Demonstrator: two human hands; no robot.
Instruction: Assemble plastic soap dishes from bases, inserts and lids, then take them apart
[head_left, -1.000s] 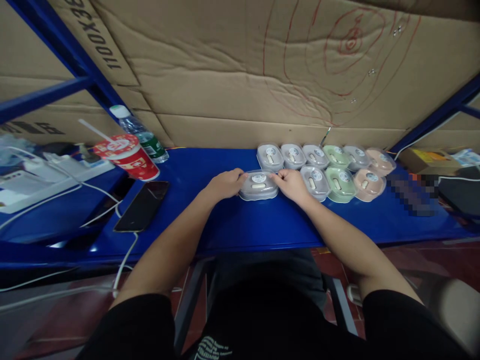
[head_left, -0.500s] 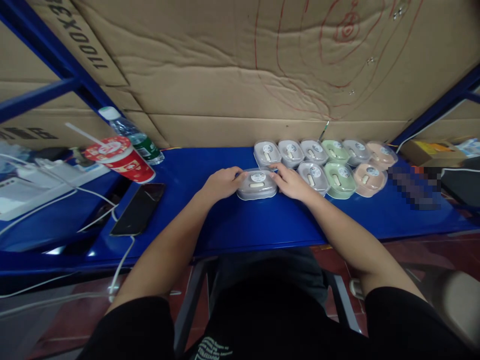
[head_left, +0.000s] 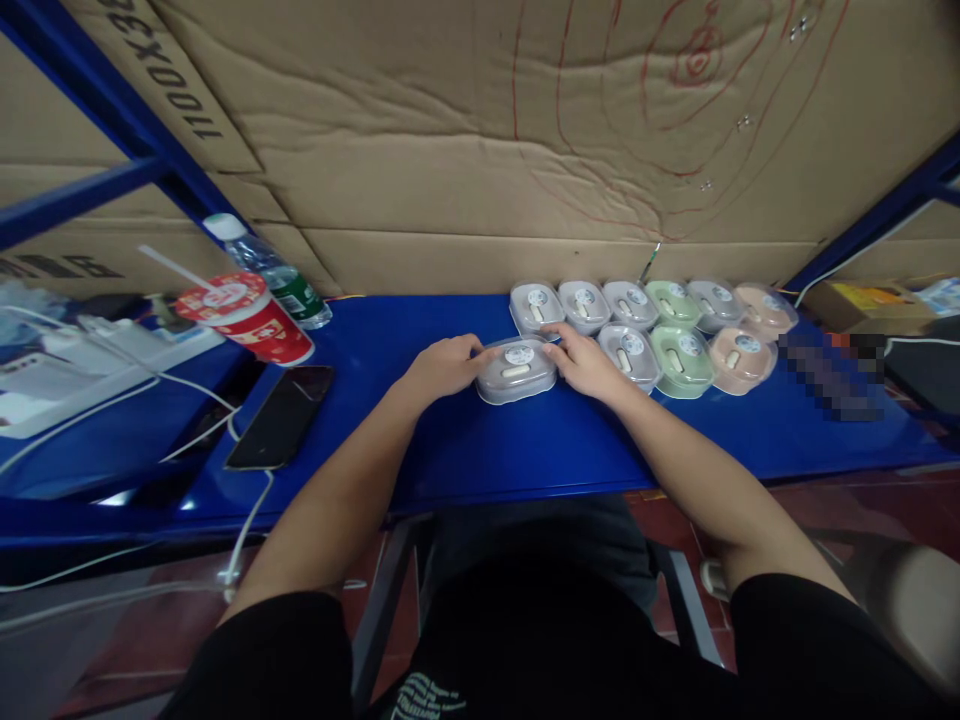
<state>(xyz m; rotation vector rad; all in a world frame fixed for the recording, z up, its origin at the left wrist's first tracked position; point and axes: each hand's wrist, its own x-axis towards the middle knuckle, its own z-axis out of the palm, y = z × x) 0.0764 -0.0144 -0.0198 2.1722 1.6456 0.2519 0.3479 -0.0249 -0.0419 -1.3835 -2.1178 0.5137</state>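
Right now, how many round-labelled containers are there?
10: six containers in the back row, three containers in front, one container between the hands; none seems fully hidden.

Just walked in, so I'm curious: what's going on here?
The person's left hand and right hand rest at opposite ends of a gray clear-lidded container on a blue table. Nine other containers stand in two rows behind it and to its right. A red cup and a phone are off left.

head-worn view | looks forward and down | near blue table (head_left: 480,455) | faces cardboard wall (head_left: 420,185)
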